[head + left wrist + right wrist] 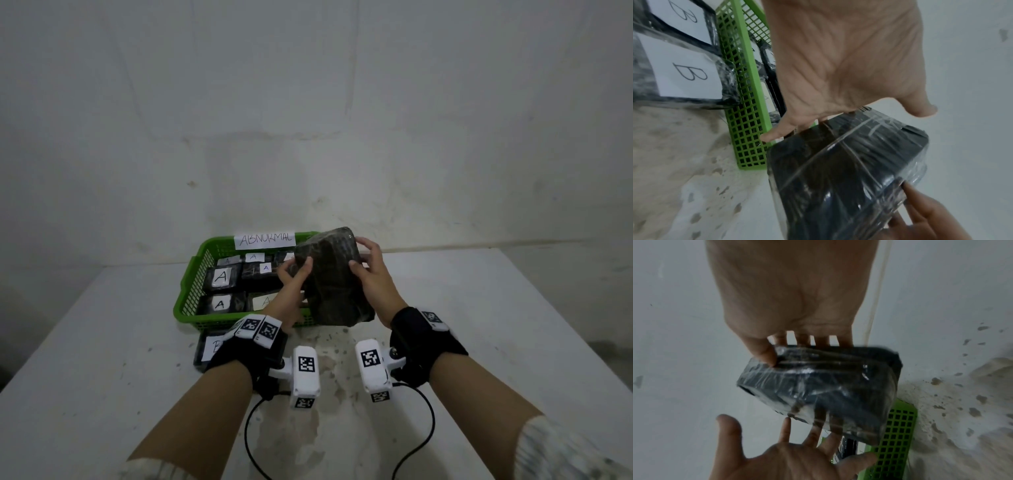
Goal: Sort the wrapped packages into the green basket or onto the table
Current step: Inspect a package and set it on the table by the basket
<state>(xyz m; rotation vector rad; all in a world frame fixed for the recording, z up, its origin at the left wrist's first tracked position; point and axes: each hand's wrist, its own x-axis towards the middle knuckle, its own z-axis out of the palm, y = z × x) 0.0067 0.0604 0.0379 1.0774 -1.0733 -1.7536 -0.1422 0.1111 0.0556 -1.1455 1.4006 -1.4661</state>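
We see a big white wall [308, 102] at the back. It looks old, with faint lines, gray marks and small brown spots on it. In front of it stands a white surface [496, 325]. Its far edge meets the wall. Near the middle it has a brown stain [337, 363] with many little dark specks around it. We see the same stain and specks up close in both wrist views. The light is soft and a bit dim.
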